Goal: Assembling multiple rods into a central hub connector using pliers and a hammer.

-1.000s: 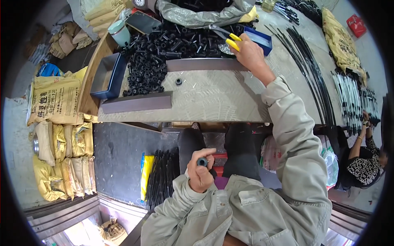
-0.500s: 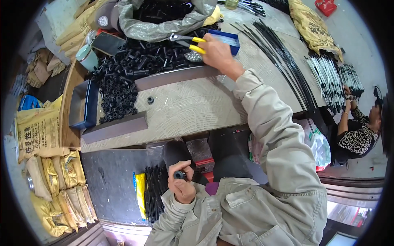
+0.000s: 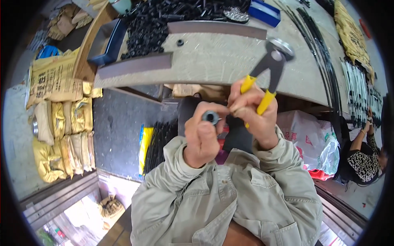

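Note:
My left hand [image 3: 201, 137] is closed around a short black hollow cylindrical part [image 3: 211, 117], its round opening facing up. In my right hand [image 3: 256, 112] are end-cutting pincers [image 3: 278, 55] with yellow handles, their head pointing up and away over the table edge. The handles are spread. My right thumb and fingertip pinch together beside the black part, close to the left fingertips. A thin bit shows by the part's rim, too small to name.
A heap of black plastic parts [image 3: 150, 30] lies behind metal strips [image 3: 217, 30] on the table. One loose black ring [image 3: 180, 42] sits nearer. Blue boxes [image 3: 264, 13], long black rods [image 3: 318, 45] and a dark bench with a rod bundle [image 3: 158, 143] surround me. A person [image 3: 363, 160] works at right.
My right hand has come back from beside the blue box with the pincers, meeting my left hand. The left hand has risen with the black part. The view has tilted down.

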A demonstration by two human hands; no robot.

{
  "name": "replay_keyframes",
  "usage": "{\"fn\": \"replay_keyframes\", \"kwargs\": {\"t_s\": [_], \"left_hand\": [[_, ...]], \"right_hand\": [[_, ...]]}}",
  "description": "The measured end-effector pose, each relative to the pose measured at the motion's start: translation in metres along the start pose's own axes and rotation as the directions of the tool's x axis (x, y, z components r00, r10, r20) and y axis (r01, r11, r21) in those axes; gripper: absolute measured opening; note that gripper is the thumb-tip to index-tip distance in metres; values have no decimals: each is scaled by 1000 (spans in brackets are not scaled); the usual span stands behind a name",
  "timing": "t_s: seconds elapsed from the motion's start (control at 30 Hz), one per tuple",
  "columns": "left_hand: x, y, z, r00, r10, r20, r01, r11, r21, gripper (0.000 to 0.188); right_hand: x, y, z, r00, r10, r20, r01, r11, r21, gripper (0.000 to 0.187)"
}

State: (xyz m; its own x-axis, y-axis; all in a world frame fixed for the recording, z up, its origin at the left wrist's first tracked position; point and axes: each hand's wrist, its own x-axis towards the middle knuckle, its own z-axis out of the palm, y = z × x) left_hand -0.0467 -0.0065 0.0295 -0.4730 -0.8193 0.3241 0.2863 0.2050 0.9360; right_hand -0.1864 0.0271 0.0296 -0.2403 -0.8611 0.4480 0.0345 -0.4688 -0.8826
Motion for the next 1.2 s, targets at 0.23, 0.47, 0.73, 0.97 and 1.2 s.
{"fn": "replay_keyframes", "kwargs": {"t_s": [0.23,0.47,0.73,0.97,1.2], "left_hand": [[-16,7,6,999,46,14,-47,998,32,50],[-26,10,12,997,79,9,-80,995,61,49],[-29,10,13,993,112,-37,-105,982,158,54],[-32,-1,-6,994,62,-87,-59,998,36,59],[-31,4,-18,997,26,-77,-23,999,45,59]], "right_hand": [[-17,-11,12,985,-163,49,169,971,-171,14],[-25,-22,16,980,-189,59,197,957,-213,14],[-33,-23,27,967,-253,-7,241,930,-278,12],[-35,-23,24,981,-179,75,193,868,-458,18],[-33,-58,-26,870,43,490,479,154,-864,33]]}}
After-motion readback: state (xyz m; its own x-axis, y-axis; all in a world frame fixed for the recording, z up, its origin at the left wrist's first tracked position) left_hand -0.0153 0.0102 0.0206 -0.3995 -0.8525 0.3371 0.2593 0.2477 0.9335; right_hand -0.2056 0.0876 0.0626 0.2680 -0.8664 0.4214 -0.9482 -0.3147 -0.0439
